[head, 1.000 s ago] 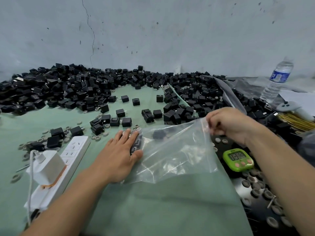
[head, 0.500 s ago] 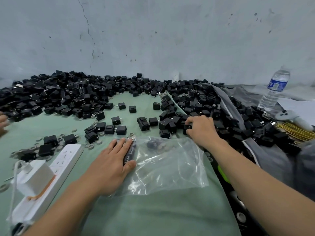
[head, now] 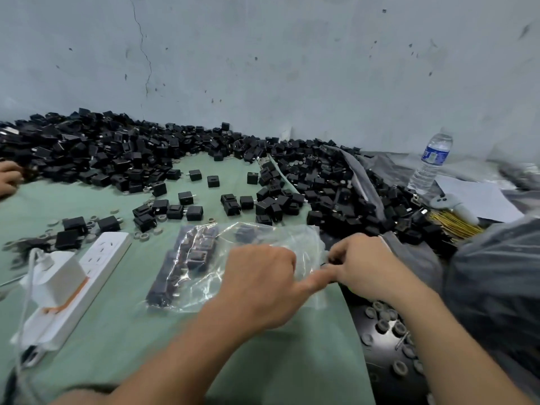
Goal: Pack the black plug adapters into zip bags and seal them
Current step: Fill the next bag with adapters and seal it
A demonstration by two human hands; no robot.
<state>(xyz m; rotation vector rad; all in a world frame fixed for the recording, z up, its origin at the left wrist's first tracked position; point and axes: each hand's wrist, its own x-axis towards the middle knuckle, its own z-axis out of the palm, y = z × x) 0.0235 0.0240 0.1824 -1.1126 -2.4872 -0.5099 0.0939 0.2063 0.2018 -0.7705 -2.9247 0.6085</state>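
Filling zip bag near front edge of bench, some black plug adapters inside. My right hand pinched its open end. My left hand lay on it, curled; grip I couldn't tell. Likely next: more in, then zip.

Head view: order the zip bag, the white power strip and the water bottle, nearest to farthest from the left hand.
1. zip bag: the left hand rests right on it.
2. white power strip: off to the hand's left.
3. water bottle: far right, back by the wall.
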